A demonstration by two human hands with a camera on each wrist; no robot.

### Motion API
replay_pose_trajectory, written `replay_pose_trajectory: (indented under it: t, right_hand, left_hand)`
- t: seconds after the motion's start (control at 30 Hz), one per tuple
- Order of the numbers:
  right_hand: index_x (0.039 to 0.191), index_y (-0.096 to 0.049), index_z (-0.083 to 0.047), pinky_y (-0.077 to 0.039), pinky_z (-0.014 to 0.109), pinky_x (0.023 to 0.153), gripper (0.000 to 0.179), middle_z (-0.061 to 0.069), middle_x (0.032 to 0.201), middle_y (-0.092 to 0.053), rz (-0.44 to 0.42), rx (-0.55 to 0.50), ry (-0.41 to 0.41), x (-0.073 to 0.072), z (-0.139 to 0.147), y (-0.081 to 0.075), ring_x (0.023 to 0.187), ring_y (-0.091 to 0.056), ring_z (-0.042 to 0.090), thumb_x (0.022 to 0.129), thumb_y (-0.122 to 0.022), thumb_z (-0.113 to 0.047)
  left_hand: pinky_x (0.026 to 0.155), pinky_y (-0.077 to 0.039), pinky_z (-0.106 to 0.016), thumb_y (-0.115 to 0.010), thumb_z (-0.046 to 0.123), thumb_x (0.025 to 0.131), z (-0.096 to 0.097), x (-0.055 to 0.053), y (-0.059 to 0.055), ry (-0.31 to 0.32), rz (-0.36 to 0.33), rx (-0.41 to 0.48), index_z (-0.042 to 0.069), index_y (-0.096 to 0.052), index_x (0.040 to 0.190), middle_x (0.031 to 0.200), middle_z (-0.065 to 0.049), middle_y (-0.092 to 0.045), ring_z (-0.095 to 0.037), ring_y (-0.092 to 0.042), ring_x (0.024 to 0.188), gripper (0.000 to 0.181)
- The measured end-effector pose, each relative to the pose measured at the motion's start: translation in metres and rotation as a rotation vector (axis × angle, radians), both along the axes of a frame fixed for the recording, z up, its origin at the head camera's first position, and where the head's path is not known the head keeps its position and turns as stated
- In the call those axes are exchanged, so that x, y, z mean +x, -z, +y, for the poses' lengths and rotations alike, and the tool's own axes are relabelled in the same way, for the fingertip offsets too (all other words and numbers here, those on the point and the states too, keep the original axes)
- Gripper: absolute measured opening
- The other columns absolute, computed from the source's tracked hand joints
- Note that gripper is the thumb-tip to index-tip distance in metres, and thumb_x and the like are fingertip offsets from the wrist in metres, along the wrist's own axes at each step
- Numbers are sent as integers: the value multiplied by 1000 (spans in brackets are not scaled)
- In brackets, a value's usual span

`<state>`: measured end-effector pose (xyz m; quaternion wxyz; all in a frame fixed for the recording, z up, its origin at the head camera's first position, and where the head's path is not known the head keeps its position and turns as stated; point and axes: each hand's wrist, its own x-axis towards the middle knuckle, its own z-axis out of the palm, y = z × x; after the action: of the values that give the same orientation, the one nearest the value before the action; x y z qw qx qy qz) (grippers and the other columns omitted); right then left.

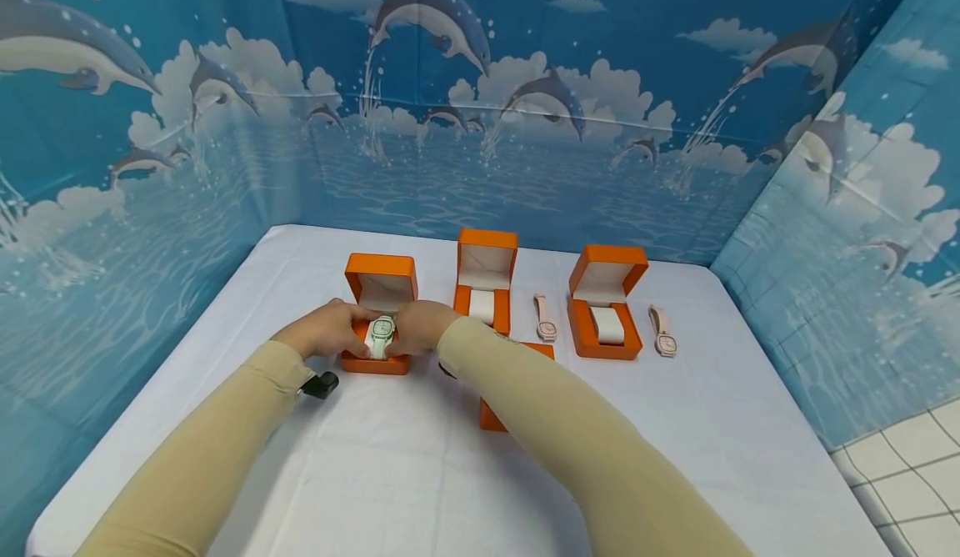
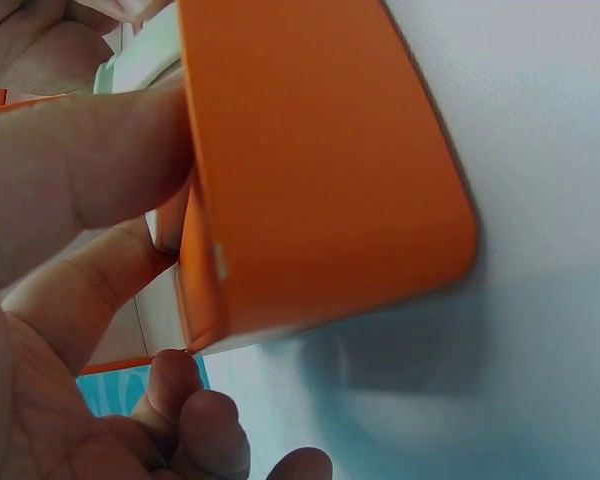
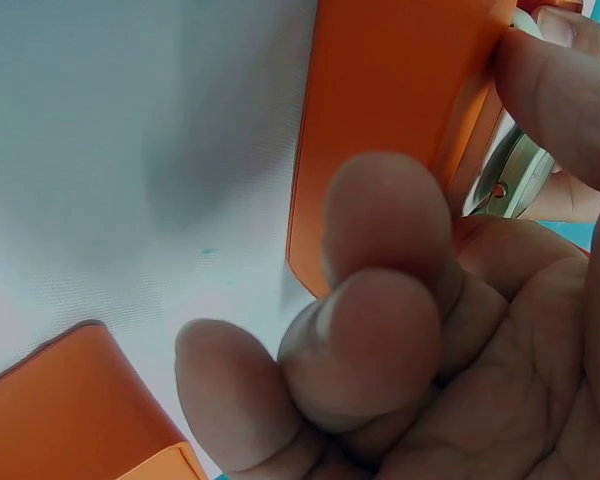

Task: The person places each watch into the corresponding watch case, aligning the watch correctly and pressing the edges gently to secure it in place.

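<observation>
A pale green watch (image 1: 382, 328) lies face up on a white cushion (image 1: 369, 343) in the leftmost orange watch box (image 1: 386, 366), whose lid stands open. My left hand (image 1: 326, 330) reaches in from the left, thumb and forefinger pinching that side of the cushion. From the other side, my right hand (image 1: 423, 326) holds the cushion and watch edge with thumb and forefinger. In the left wrist view the box wall (image 2: 320, 160) hides most of the cushion. The right wrist view shows the watch case (image 3: 520, 175) side-on, with my other right fingers curled outside the box.
Two more open orange boxes with white cushions stand right: a middle box (image 1: 502, 311) and a right box (image 1: 626, 348). Pink watches lie beside them, one middle (image 1: 546, 330), one far right (image 1: 664, 343). Another orange box (image 1: 491, 418) is partly hidden under my right forearm.
</observation>
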<state>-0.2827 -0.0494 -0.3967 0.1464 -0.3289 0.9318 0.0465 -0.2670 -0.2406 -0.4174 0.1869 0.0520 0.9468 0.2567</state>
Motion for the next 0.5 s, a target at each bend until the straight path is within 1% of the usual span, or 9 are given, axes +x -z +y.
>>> replay_pose_trajectory:
  t: [0.1,0.37,0.5]
  right_hand:
    - [118,-74,-15,-56,31,93,47,-3,110,-71,-6,-7,7,1,0,-1,92,-63,15,100,-64,-57]
    - [113,-75,-14,-56,31,90,46,-4,106,-71,-15,-14,22,0,1,0,90,-63,15,99,-66,-57]
    - [113,-75,-15,-56,30,90,46,-4,105,-71,-25,-19,25,0,1,-1,90,-63,15,99,-66,-57]
  left_hand:
    - [104,-49,-52,-88,22,85,0,0,-1,-6,-4,2,21,-62,150,146,-29,-44,-39,-48,124,70]
    - [104,-49,-52,-88,22,84,0,-1,-1,5,-6,-1,21,-62,149,147,-30,-44,-39,-47,124,71]
    - [103,-49,-52,-89,22,84,0,-1,-1,9,-3,-5,20,-62,149,147,-30,-44,-39,-47,124,70]
